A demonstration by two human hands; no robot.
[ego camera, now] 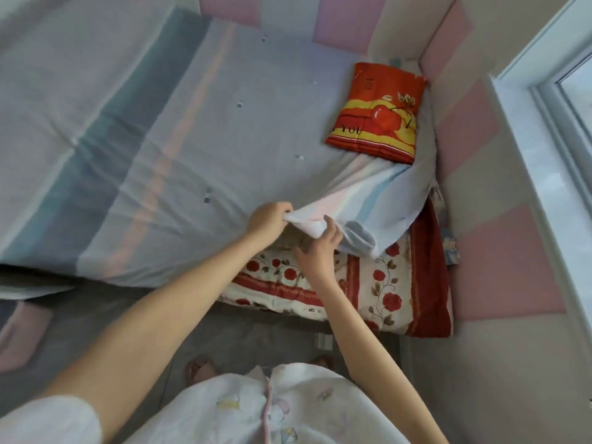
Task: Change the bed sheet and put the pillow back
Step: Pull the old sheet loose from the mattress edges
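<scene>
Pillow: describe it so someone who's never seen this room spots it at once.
Take the bed, covered by a pale striped sheet, and go to its far right corner against the pink wall panels. The pillow lies flat there on the sheet. It alone is orange-red with yellow bands and an apple print; the quilt at the near edge has red roses on cream.

Sheet [179,129] spread flat, near right corner lifted.
Pillow [376,113] lies on the sheet at far right, beside the wall [461,116]. At the near edge, left hand [267,219] and right hand [317,251] hold the corner up off the quilt [378,283] beneath.
</scene>
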